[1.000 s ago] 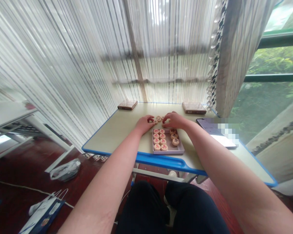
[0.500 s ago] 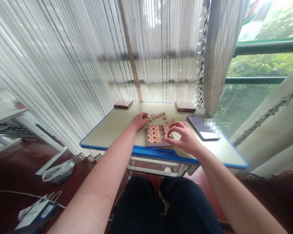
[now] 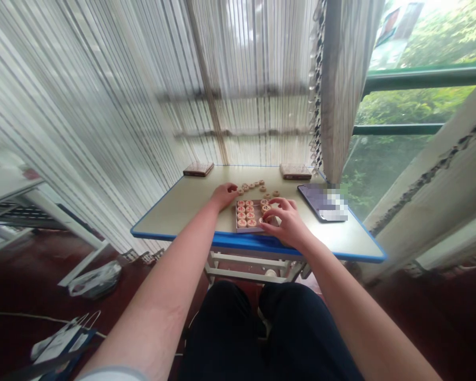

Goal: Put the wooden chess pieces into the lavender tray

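Over the right side of a shallow box (image 3: 255, 229), my right hand (image 3: 285, 219) pinches a round wooden xiangqi piece (image 3: 261, 220) between thumb and fingers. Red-marked xiangqi pieces (image 3: 246, 213) fill two columns along the box's left side. Dark-marked pieces (image 3: 265, 205) sit near its back right corner, partly covered by my fingers. Behind and left of the box, my left hand (image 3: 224, 196) rests on the table, its fingers curved and a little apart beside a loose piece (image 3: 240, 191). Several more loose pieces (image 3: 252, 186) lie scattered behind the box.
The pale table (image 3: 174, 211) has a blue edge. Two flat brown boxes stand at its back, one left (image 3: 199, 169) and one right (image 3: 295, 171). A phone (image 3: 315, 203) lies to the right. Striped curtains (image 3: 257, 121) hang behind. Bags (image 3: 97, 278) are on the floor.
My right hand has shifted slightly left over the box, with a piece now visible in its pinch. My left hand stays beside the loose pieces. The whole view has moved a little.
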Demonstrator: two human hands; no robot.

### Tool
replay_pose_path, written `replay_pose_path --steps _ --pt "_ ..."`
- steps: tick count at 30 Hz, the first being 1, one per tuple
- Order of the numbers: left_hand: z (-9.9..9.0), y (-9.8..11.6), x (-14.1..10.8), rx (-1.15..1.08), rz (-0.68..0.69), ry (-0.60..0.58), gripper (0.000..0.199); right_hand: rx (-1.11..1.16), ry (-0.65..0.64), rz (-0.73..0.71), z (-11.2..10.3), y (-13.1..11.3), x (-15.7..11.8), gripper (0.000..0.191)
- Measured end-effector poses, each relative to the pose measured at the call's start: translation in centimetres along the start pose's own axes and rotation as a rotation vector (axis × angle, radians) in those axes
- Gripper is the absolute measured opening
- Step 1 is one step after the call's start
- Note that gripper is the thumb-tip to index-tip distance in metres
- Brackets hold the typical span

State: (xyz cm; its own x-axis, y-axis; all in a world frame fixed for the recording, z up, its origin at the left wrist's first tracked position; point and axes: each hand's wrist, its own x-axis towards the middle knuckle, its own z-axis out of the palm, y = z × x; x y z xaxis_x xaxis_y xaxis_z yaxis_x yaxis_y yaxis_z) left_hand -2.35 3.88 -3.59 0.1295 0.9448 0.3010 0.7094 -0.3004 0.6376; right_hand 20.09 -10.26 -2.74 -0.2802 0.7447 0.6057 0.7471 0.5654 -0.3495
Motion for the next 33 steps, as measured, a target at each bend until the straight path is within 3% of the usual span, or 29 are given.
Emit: replay_pose_path --steps 9,19,28,33 --pt "0.2 -0.6 0.3 -0.015 0.015 -0.001 0.035 -0.106 -0.013 -0.112 -1.0 -0.7 -0.6 0.019" --pt "0.2 -0.5 0.3 -0.030 -0.006 -0.002 0.040 -0.149 -0.118 -0.175 -1.4 -1.2 -1.0 0.021" --pt "0.2 -0.6 0.5 -0.012 0.015 -0.004 0.041 -0.189 -0.152 -0.155 -1.8 -1.9 -1.2 0.021" --pt "0.1 -0.3 0.3 -0.022 0.008 -0.004 0.041 -0.182 -0.104 -0.071 -2.0 -1.2 -1.3 0.020"
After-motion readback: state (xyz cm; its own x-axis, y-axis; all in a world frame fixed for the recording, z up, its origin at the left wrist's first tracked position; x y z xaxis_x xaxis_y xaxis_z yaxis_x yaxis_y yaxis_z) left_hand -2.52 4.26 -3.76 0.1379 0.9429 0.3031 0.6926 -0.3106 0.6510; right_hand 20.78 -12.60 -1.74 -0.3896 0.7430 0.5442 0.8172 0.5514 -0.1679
